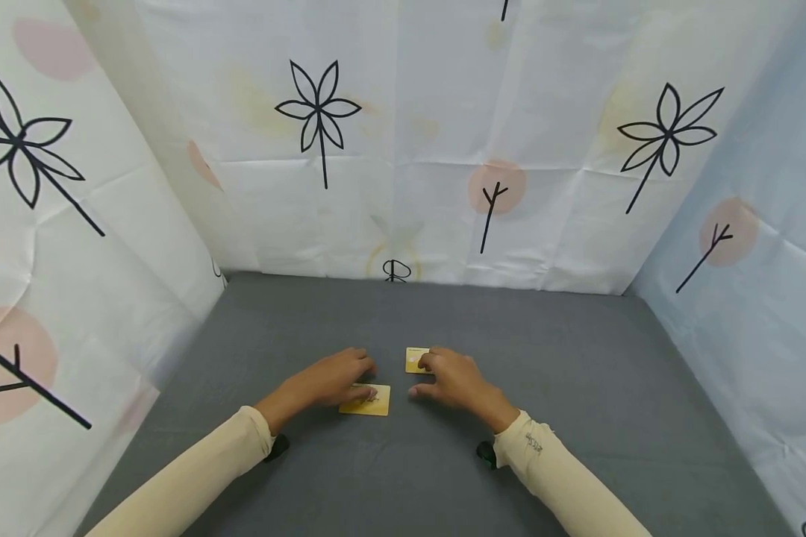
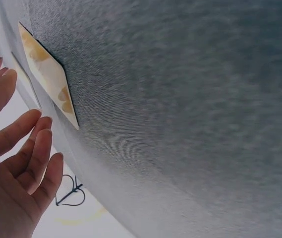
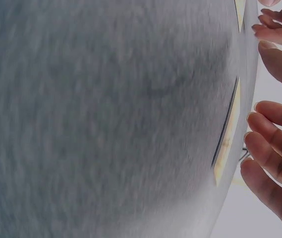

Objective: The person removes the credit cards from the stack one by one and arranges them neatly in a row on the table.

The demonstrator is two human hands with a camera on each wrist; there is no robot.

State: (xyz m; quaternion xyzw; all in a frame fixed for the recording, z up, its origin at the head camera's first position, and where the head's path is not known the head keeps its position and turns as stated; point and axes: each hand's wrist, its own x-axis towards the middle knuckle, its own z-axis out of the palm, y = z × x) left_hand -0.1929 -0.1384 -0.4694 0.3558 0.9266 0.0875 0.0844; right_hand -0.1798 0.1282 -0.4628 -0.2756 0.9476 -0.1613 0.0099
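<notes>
Two yellow cards lie flat on a dark grey cloth surface. My left hand [image 1: 341, 375] hovers over the nearer card [image 1: 369, 403], its thumb above the card's upper part in the head view. In the left wrist view this hand's fingers [image 2: 49, 144] are loosely bent and hold nothing, apart from the pale, yellow-patterned card [image 2: 49, 74]. Over the right end of the farther card [image 1: 415, 359] is my right hand [image 1: 453, 377], which hides that end. Its fingers [image 3: 269, 134] look relaxed and spread from the thumb in the right wrist view, with a gap to the card [image 3: 228, 136].
The grey surface [image 1: 389, 477] stretches around both hands. White cloth walls [image 1: 430, 134] printed with flowers and pink circles stand at the back and on both sides. A dark wrist strap part [image 1: 486, 453] shows below each cream sleeve cuff.
</notes>
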